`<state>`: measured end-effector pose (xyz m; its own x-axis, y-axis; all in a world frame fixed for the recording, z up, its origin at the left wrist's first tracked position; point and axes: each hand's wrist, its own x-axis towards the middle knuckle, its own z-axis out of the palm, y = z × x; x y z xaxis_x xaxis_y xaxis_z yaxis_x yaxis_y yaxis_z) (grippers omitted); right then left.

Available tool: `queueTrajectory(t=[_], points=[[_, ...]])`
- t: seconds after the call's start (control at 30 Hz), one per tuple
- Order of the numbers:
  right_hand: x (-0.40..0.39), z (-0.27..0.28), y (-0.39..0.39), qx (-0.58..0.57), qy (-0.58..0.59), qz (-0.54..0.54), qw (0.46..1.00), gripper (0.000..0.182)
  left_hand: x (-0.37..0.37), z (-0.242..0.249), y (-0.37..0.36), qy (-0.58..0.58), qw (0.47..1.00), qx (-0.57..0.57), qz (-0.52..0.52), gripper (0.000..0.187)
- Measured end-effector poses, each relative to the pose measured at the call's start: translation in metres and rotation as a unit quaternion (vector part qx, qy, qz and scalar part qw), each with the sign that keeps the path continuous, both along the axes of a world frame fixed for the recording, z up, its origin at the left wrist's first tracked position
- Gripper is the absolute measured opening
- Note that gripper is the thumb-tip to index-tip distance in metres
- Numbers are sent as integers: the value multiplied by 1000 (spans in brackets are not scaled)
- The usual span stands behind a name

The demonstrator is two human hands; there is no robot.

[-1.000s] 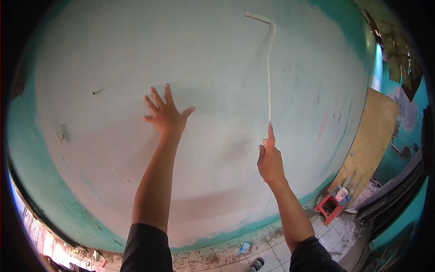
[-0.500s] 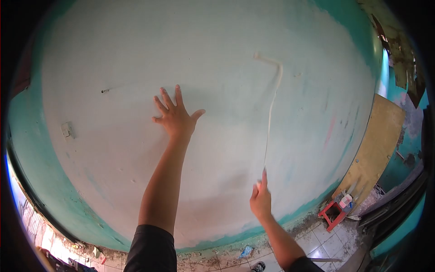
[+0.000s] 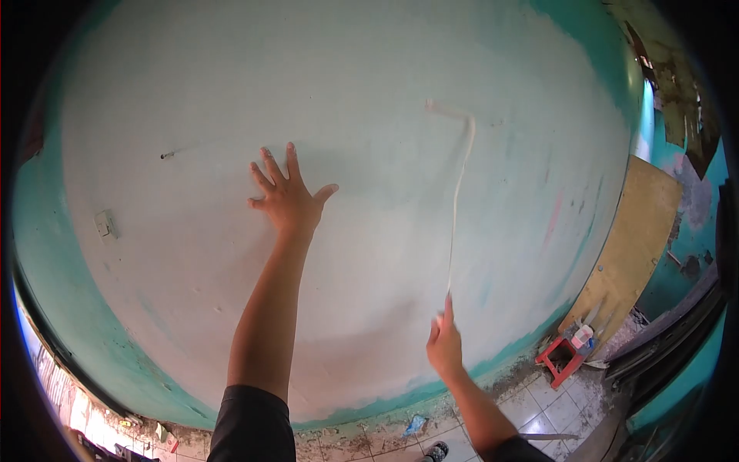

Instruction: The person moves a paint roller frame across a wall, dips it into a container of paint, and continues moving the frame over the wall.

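Note:
My left hand (image 3: pixel 287 202) lies against the whitish painted wall (image 3: pixel 369 254), with its fingers and thumb spread wide. Lower and to the right, my right hand (image 3: pixel 444 345) is closed around the lower end of a long, thin, whitish rod (image 3: pixel 456 204), its index finger stretched along it. The rod rises in front of the wall and bends sharply left near its top, ending in a small blurred tip. I cannot tell what kind of tool it is.
A switch plate (image 3: pixel 106 223) and a small dark fitting (image 3: pixel 165 156) sit on the wall at left. Teal paint borders the pale area. At lower right, a red stool (image 3: pixel 560 360) holds a white cup (image 3: pixel 583 335) beside a leaning wooden board (image 3: pixel 633 239). Debris lies along the tiled floor (image 3: pixel 454 444).
The view has shifted slightly, moving the wall and left hand a little leftward. My left hand stays spread on the wall. The rod's bent top sits slightly lower and further left in view.

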<state>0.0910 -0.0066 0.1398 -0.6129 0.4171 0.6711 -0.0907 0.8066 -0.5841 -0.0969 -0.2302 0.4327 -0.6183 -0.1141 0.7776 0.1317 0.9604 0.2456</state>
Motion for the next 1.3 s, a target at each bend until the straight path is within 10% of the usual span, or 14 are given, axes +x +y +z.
queueTrajectory(t=[0.13, 0.5, 0.87, 1.3], points=[[14, -1, -3, -84, -46, 22, 995, 72, -1, 0, -1, 4, 1000, -1, -3, 119], [-34, 223, 69, -1, 68, 7, 998, 73, -1, 1, 0, 2, 1000, -8, 9, 120], [35, -35, -32, -103, 92, 82, 987, 63, 2, 1, 2, -9, 1000, -12, 11, 120], [22, 20, -49, -150, 21, 126, 980, 67, 1, 2, 2, -14, 1000, -14, 12, 120]])
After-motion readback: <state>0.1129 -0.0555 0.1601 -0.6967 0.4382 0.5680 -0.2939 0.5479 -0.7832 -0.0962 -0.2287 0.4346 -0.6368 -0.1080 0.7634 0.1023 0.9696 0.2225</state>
